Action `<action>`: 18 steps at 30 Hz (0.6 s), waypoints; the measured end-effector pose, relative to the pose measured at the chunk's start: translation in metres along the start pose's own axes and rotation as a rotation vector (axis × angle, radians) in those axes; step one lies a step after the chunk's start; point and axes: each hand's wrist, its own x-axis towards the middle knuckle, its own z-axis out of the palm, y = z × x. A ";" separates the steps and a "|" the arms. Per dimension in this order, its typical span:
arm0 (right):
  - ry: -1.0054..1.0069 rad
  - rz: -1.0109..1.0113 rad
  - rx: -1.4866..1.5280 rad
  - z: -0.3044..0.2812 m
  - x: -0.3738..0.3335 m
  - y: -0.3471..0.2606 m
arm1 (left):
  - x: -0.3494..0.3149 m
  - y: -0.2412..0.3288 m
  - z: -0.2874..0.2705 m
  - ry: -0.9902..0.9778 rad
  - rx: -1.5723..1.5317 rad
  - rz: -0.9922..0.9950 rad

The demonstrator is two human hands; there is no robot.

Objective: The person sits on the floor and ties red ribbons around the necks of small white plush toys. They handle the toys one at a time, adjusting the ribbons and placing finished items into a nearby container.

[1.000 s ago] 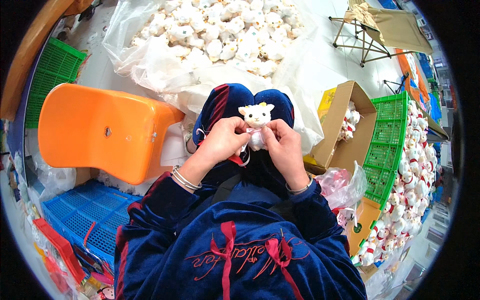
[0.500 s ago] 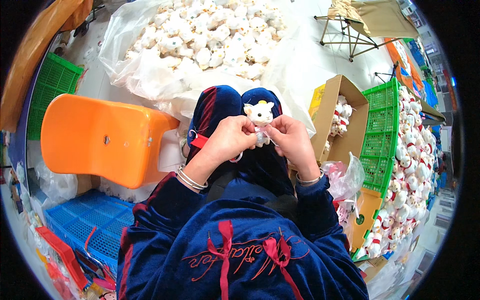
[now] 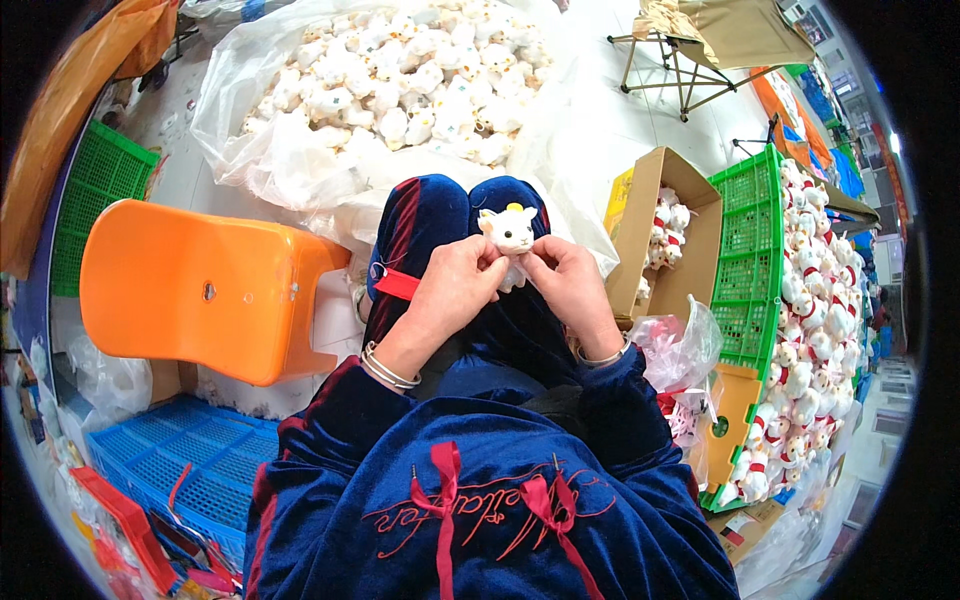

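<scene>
A small white plush toy, an animal with ears, dark eyes and a yellow patch on its head, is held upright above my knees, facing up and slightly right. My left hand is closed at the left side of its neck, thumb and forefinger pinched. From the other side my right hand pinches at the neck too, its fingertips close to the left ones. The fingers cover most of the neck and any ribbon there; a bit of the white body shows below. A red strap lies beside my left wrist.
Ahead, a large clear plastic bag holds a heap of white plush pieces. An orange stool and a blue crate are on the left. To the right stand a cardboard box with toys and a green crate beside piled red-collared toys.
The pink ribbon seen at the toy's neck is now hidden behind my fingers. Both hands and the toy have shifted slightly left in view, and the head view has turned a little.
</scene>
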 end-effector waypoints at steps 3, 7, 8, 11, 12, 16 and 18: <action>-0.003 -0.025 -0.077 -0.005 0.004 0.002 | 0.002 -0.009 0.007 0.021 0.025 0.072; -0.107 0.192 0.025 -0.013 0.007 -0.006 | 0.003 -0.016 0.013 0.037 0.156 0.199; -0.127 0.248 0.064 -0.015 0.006 -0.011 | 0.002 -0.015 0.013 0.035 0.194 0.220; -0.138 0.356 0.208 -0.014 0.005 -0.018 | 0.000 -0.019 0.016 0.038 0.174 0.236; -0.109 0.354 0.274 -0.008 0.003 -0.015 | 0.000 -0.020 0.016 0.039 0.169 0.240; -0.031 0.315 0.423 0.004 0.002 -0.001 | 0.001 -0.023 0.014 0.044 0.098 0.207; -0.036 0.213 0.411 0.011 0.001 0.011 | 0.000 -0.020 0.011 0.031 0.014 0.142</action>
